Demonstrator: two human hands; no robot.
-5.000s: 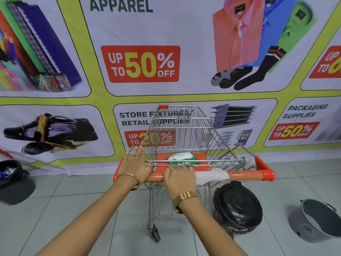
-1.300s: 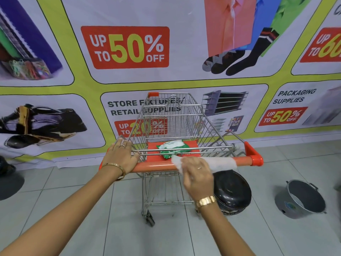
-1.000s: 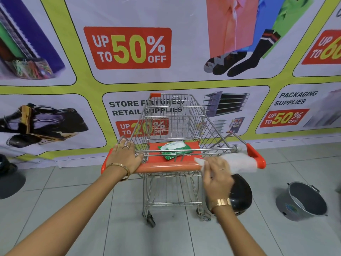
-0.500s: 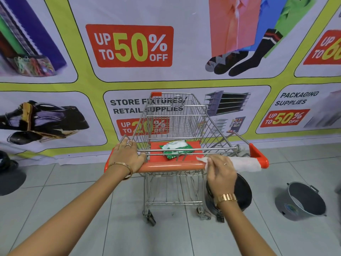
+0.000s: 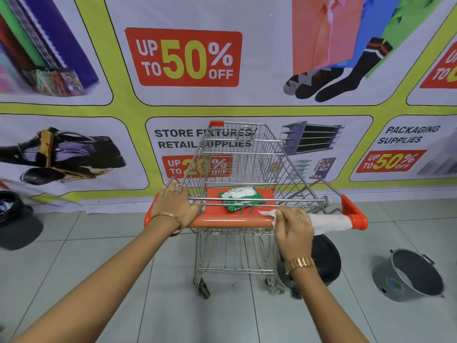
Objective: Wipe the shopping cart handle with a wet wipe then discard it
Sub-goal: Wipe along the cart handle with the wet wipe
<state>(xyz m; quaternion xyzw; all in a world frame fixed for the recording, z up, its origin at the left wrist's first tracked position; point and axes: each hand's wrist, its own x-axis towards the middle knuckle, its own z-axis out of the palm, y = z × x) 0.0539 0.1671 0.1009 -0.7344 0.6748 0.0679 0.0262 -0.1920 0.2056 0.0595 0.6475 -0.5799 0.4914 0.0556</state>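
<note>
Gripping hands: the left hand [image 5: 176, 206] is curled over the left end of the orange cart handle [image 5: 230, 222], fingers closed around the bar; the right hand [image 5: 293, 230] presses down on the right half of the handle, fingers folded over the wipe
Wipe: the white wet wipe [image 5: 330, 221] lies draped along the handle; one corner pokes out left of the right hand, the longer part stretches right from under the fingers to the handle's red end cap
Cart: the wire shopping cart [image 5: 237, 169] stands on the tiled floor facing a printed banner; a green and white packet [image 5: 238, 198] lies on its orange seat flap
Floor: a black bin [image 5: 326, 258] sits just below the right hand; a grey bucket [image 5: 408, 276] stands further right
</note>
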